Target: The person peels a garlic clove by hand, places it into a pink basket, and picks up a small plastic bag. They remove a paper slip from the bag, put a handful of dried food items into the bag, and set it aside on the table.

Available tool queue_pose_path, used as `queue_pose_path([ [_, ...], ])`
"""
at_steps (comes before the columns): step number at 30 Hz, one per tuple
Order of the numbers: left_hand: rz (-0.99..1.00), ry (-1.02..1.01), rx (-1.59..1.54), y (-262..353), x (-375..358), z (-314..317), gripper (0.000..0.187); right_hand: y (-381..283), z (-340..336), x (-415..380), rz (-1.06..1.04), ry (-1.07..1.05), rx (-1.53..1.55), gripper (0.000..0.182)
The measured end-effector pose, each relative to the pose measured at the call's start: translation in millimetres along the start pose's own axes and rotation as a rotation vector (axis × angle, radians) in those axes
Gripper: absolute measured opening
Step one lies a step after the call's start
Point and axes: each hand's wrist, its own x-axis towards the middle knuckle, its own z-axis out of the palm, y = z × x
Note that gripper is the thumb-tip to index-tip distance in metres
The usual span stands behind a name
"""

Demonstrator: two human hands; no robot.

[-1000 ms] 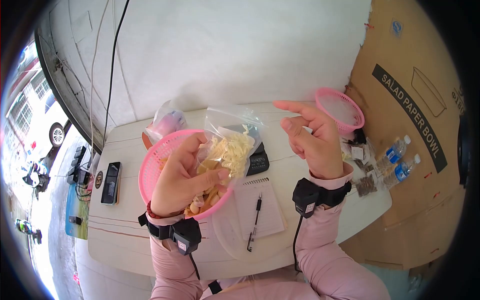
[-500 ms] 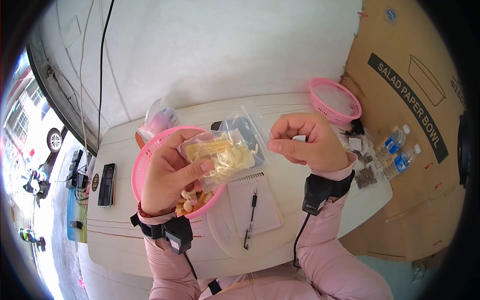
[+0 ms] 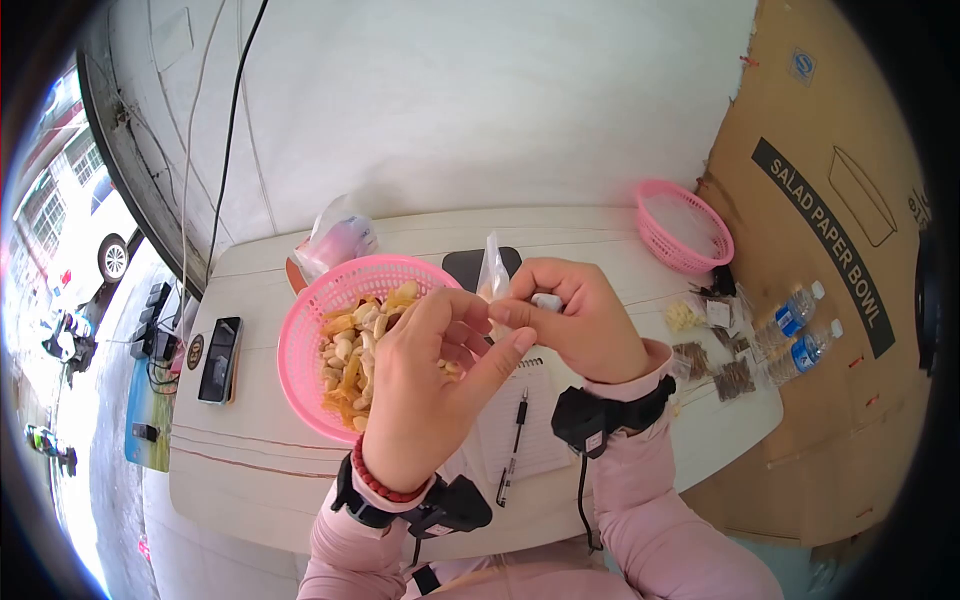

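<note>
A clear plastic bag (image 3: 493, 270) stands up nearly edge-on between my hands, its lower part hidden behind fingers. My left hand (image 3: 430, 370) is curled round the bag's left side, thumb stretched to the right. My right hand (image 3: 575, 320) pinches the bag between thumb and forefinger, close to the left fingertips. A small whitish-grey object (image 3: 546, 301) shows among the right fingers. Just left of my left hand is a pink basket (image 3: 297, 350) of mixed pale and yellow-brown pieces (image 3: 343, 350).
A notebook (image 3: 540, 430) with a pen (image 3: 515, 440) lies below my hands. At left is a phone (image 3: 220, 360). Another pink basket (image 3: 660, 235), small packets (image 3: 735, 380) and two bottles (image 3: 790, 315) are at right, beside a cardboard box (image 3: 800, 120). A dark flat object (image 3: 470, 268) lies behind.
My hands have come together, and the bag has turned from broadside to nearly edge-on. More of the large basket's contents shows. The view has shifted slightly.
</note>
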Motion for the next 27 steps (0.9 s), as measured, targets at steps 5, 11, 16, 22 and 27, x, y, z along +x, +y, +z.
queue_pose_path([
  [5,-0.197,-0.058,-0.034,0,7,-16,0.021,-1,23,-4,-0.138,0.027,-0.124,0.013],
  [11,-0.277,-0.239,-0.183,-2,11,-34,0.018,-1,25,-2,-0.149,-0.088,-0.211,0.02],
  [16,-0.316,-0.326,-0.367,-10,11,-33,0.016,2,19,1,-0.248,-0.153,-0.067,0.023],
  [22,-0.329,-0.089,-0.751,3,8,-17,0.017,0,7,1,0.084,-0.045,0.541,0.023],
  [27,-0.017,-0.034,0.263,-14,4,-28,0.017,11,19,5,-0.298,0.374,-0.18,0.022],
])
